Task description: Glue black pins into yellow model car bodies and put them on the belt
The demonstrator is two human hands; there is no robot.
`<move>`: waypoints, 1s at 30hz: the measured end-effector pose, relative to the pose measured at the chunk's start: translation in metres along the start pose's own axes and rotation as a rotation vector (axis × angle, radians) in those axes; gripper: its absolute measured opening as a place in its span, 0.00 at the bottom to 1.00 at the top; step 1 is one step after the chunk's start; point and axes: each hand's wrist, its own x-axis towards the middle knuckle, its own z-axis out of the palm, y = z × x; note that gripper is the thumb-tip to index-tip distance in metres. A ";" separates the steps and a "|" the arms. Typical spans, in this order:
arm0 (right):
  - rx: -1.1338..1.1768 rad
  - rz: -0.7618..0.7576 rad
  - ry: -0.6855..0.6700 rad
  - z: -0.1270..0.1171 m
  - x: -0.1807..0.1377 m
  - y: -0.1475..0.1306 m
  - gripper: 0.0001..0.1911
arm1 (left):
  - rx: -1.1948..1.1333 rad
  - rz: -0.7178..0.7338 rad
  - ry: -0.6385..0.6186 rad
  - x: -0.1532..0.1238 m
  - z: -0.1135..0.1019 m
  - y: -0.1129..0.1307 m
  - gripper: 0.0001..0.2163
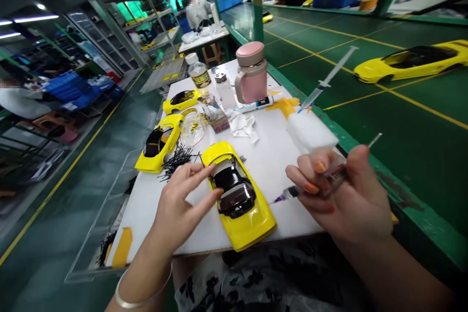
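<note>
Black-windowed glossy yellow car shell (238, 197): left hand (182, 201) at nine o'clock, grip spread; right hand (349, 200) at three, pinching clear purple-tipped syringe (291, 192).

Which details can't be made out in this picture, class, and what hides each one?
- Head view: part of the syringe barrel, covered by the right hand's fingers.
- Head view: the underside of the nearest yellow car, hidden by its own top.
- Head view: the bottle's label wording, too small and blurred.
- Head view: the far-right yellow car's end, cut by the right edge.
</note>
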 end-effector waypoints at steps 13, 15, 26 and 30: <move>0.020 0.089 -0.050 0.027 -0.021 0.044 0.19 | -0.312 -0.142 0.522 0.001 0.049 -0.041 0.09; -0.022 0.039 -0.032 0.033 -0.023 0.048 0.16 | -0.308 -0.131 0.548 -0.003 0.048 -0.040 0.09; -0.095 -0.039 -0.042 0.047 -0.026 0.068 0.12 | -0.353 -0.087 0.630 -0.005 0.045 -0.042 0.09; -0.096 -0.115 -0.098 0.046 -0.025 0.073 0.14 | -0.372 -0.069 0.629 -0.005 0.045 -0.043 0.09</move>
